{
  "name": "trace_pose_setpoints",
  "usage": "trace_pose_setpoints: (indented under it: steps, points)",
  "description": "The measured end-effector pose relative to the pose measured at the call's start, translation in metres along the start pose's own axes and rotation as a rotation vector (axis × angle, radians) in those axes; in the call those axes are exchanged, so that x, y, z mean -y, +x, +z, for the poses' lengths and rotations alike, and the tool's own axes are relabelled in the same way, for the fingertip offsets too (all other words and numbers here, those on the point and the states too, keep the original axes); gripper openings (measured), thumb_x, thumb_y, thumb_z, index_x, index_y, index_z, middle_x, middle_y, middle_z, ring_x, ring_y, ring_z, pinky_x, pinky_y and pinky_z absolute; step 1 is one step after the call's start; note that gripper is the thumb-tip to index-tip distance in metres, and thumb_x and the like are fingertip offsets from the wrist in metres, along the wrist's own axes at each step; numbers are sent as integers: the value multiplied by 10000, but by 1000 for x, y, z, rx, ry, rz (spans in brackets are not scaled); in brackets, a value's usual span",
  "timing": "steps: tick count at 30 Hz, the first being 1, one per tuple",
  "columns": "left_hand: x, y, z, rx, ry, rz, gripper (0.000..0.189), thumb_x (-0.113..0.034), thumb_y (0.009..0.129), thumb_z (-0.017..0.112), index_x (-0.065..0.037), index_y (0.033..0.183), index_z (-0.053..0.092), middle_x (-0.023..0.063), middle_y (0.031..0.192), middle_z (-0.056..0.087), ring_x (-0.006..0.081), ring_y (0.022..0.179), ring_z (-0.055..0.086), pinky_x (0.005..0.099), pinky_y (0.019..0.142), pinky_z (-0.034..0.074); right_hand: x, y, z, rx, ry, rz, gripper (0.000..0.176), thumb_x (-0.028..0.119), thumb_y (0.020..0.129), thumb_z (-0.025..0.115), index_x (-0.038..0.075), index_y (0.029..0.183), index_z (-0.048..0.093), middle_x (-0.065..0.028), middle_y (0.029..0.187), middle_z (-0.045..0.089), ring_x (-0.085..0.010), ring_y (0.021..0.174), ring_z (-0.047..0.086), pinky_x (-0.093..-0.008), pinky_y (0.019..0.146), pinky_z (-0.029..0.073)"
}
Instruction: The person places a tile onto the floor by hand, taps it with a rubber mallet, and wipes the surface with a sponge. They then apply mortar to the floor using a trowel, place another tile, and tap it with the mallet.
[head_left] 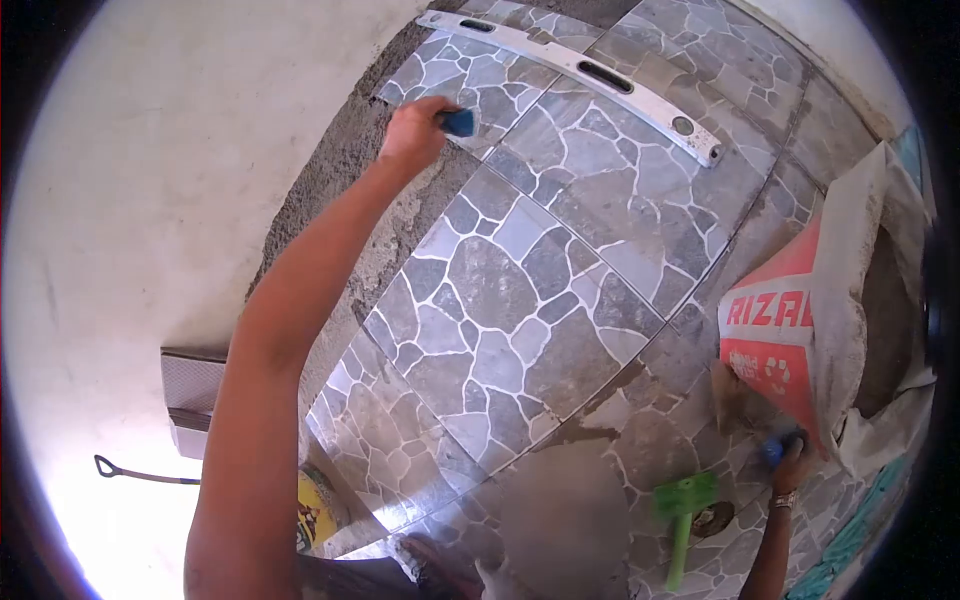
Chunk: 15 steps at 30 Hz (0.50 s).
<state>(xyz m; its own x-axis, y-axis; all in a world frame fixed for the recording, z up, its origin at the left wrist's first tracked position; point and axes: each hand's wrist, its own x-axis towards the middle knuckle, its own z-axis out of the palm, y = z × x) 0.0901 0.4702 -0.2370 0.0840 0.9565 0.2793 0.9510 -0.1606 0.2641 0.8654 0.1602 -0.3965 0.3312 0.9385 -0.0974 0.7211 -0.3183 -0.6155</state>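
My left hand [415, 132] is closed around a small blue flat-ended tool [459, 122], perhaps a scraper. It is over the edge of a stone-patterned tile [492, 85], beside the strip of rough grey mortar [335, 190]. At the lower right, my right hand [793, 462] rests low beside the open cement bag [770, 330]. Its fingers are around a blue object [773, 452], partly hidden and too small to name. A band circles the right wrist. A white spirit level [560, 60] lies across the tiles beyond my left hand.
A green mallet [685, 495] and a round disc [713, 519] lie near my right hand. Stacked tiles [193, 378], a shovel handle [140, 474] and a yellow-labelled bucket [316, 508] are at the left. A pale wall [190, 150] borders the mortar.
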Motion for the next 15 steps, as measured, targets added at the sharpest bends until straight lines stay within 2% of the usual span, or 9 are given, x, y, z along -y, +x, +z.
trace_pose_setpoints:
  steps: [2,5,6,7,10,11,12,14,15]
  points:
    - [-28,-1,9,70,-97,-59,333,9,773,559,-92,1038,733,166,994,726,370,938,688,431,852,539,10,1,-9,12,-99,7,295,181,946,462,-42,999,649,-149,882,679,-284,787,643,-414,737,504]
    - [-73,-10,23,252,-199,-54,319,2,784,559,-92,1031,738,169,994,726,358,932,700,420,840,546,-30,11,-7,117,10,-21,295,177,953,464,-41,1015,652,-146,899,681,-300,792,645,-405,743,510]
    - [-94,-17,32,326,-268,-48,317,0,785,559,-92,1030,739,167,995,727,359,933,699,418,843,544,-7,0,-7,44,-11,18,287,177,961,472,-41,1015,651,-145,913,683,-299,796,645,-396,748,511]
    - [-115,-27,44,392,-345,-22,352,72,797,529,-57,1064,718,166,960,727,284,891,705,383,816,534,3,1,-8,20,-74,-5,283,181,969,480,-41,1014,650,-144,924,686,-294,798,647,-392,752,510]
    - [-195,-67,61,582,-543,172,302,12,786,575,-54,1044,717,175,961,725,323,913,705,406,815,539,-15,5,-2,-51,-181,-98,267,183,979,498,-38,979,647,-142,920,689,-277,787,645,-387,751,498]
    - [-222,-80,65,635,-468,218,257,-37,780,605,-52,1011,717,180,948,723,345,923,701,421,815,541,-21,7,1,-127,-126,-88,253,172,969,500,-35,949,644,-141,894,687,-272,770,639,-389,744,490]
    - [-248,-90,71,682,-383,261,223,-86,774,634,-50,978,716,186,935,722,368,933,696,436,814,542,-17,11,-6,-69,-139,-78,266,183,959,499,-28,960,662,-165,901,693,-319,802,647,-422,770,492]
    - [-290,-101,83,770,-320,186,190,-156,762,674,-57,917,721,185,908,723,393,929,690,476,788,553,-2,16,-12,65,-155,-70,300,205,938,497,-13,983,698,-213,913,704,-413,866,662,-488,823,495]
    - [-302,-104,100,782,-234,238,176,-162,764,681,-65,903,728,180,888,724,393,902,696,487,759,561,9,15,-12,61,-121,-84,296,190,922,490,-34,946,682,-220,897,701,-423,838,653,-497,807,490]
